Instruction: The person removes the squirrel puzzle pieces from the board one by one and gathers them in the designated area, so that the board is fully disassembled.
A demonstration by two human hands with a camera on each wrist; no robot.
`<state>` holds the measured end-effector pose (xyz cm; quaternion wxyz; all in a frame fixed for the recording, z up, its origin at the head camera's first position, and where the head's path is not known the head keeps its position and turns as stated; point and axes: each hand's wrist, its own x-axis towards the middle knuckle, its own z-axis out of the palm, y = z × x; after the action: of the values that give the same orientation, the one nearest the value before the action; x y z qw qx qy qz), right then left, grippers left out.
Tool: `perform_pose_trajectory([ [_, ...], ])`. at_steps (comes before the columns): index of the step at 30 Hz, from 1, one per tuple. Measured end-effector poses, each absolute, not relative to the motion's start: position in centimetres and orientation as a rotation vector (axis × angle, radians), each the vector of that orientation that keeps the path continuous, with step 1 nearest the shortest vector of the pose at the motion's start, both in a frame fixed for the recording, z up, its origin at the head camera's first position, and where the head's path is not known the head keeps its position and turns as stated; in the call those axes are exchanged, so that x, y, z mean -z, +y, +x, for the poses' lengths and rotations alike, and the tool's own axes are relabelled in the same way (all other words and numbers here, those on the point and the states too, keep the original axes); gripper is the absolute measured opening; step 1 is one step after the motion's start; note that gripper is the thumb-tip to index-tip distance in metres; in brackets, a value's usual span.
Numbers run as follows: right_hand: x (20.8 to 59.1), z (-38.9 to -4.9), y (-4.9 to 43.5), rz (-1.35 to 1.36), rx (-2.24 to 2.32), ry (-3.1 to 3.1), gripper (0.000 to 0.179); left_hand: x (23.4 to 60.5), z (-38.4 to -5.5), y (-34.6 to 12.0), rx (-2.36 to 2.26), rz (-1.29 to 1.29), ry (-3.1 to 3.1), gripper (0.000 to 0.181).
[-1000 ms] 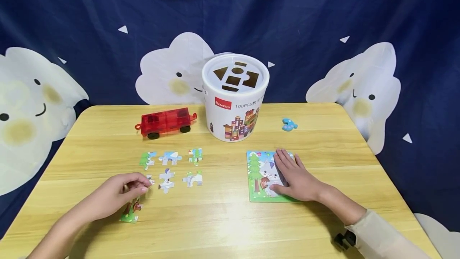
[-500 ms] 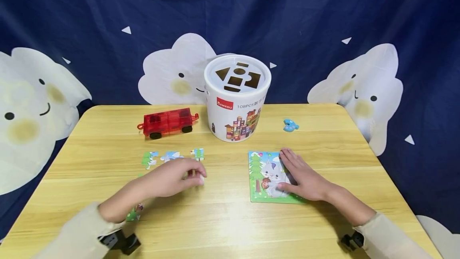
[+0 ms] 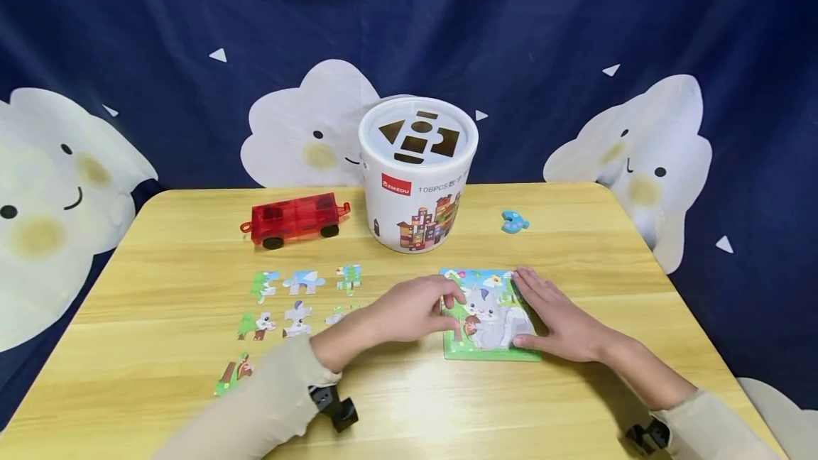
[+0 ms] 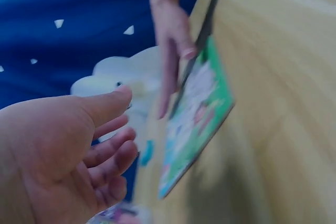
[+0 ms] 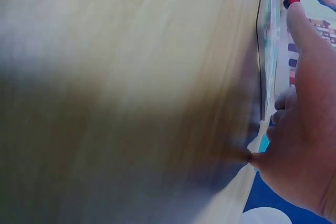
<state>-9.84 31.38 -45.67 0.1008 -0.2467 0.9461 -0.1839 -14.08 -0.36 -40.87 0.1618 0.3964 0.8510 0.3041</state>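
A square squirrel puzzle [image 3: 488, 321] with a green lower border lies in the middle right of the table. At its left edge is my left hand [image 3: 409, 309], thumb and forefinger bent and apart over the border. The left wrist view shows this hand [image 4: 68, 156] with loosely curled fingers and nothing between them. My right hand [image 3: 569, 321] lies along the puzzle's right side, fingers straight and thumb on the lower right corner. Loose jigsaw pieces [image 3: 297, 319] lie in rows on the left, one partly behind my left forearm.
Behind the puzzle stands a white bucket [image 3: 415, 211] with shaped holes in its lid. A red toy wagon [image 3: 297, 220] is left of it, and a small blue toy piece [image 3: 514, 222] lies to its right. A dark blue cloud-print curtain [image 3: 543, 20] hangs behind the table.
My left hand has moved right from the loose pieces to the puzzle's left edge. My right hand has slid slightly right, uncovering more of the squirrel picture.
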Motion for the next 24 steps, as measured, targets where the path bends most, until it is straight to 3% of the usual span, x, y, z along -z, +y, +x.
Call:
perform_pose_trajectory([
  [12, 46.3, -9.7, 30.8, -0.693, 0.497, 2.778, 0.108, 44.6, -13.0, 4.1, -0.614, 1.188, 2.546, 0.049],
  [24, 46.4, -9.8, 30.7, -0.706, 0.516, 2.76, 0.109, 45.4, -12.8, 4.8, -0.556, 1.166, 2.583, 0.036],
])
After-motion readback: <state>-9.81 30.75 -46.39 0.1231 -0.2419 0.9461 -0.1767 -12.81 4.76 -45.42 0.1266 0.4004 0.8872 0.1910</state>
